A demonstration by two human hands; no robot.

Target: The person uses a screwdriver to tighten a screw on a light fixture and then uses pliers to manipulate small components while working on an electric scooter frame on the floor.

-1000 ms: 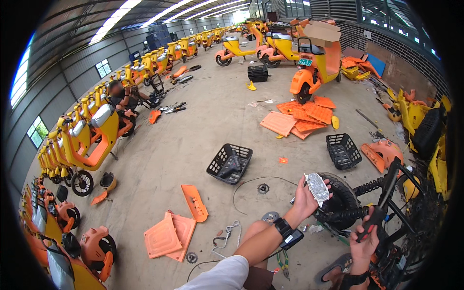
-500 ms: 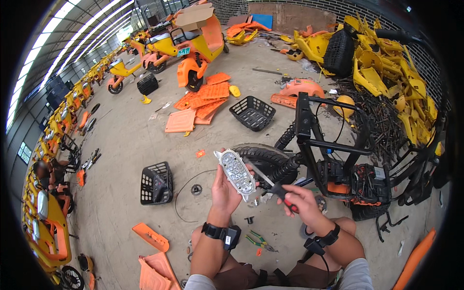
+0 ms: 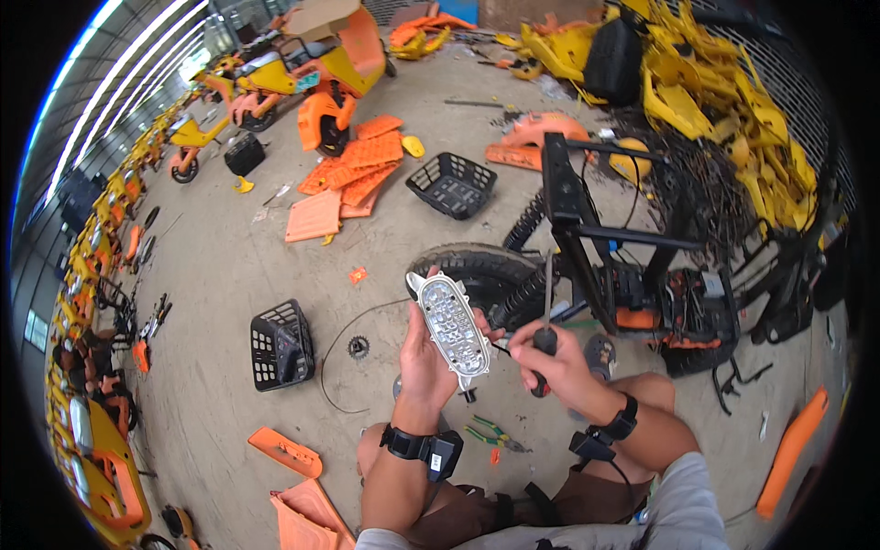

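Observation:
My left hand (image 3: 421, 362) is closed round an oval silver housing (image 3: 453, 325) with small lugs along its rim and a bumpy, shiny face turned up at me. To the right, my right hand (image 3: 573, 371) grips a screwdriver (image 3: 544, 342) by its black and red handle. Its blade points up and away, apart from the housing. On the floor below, between my legs, lie green-handled pliers (image 3: 495, 434). A small black part (image 3: 467, 396) shows just under the housing.
A stripped black scooter frame (image 3: 632, 238) with its rear wheel (image 3: 477, 266) stands ahead and right. Black baskets (image 3: 282, 346) sit left and ahead, one holding a dark tool. Orange panels (image 3: 312, 513) lie lower left; yellow body parts (image 3: 697, 110) heap at the far right. Scooters (image 3: 339, 69) stand beyond.
The screwdriver has moved right, away from the housing, and its blade has swung from pointing at the housing to pointing upward. My left hand still holds the housing. The whole view has shifted slightly.

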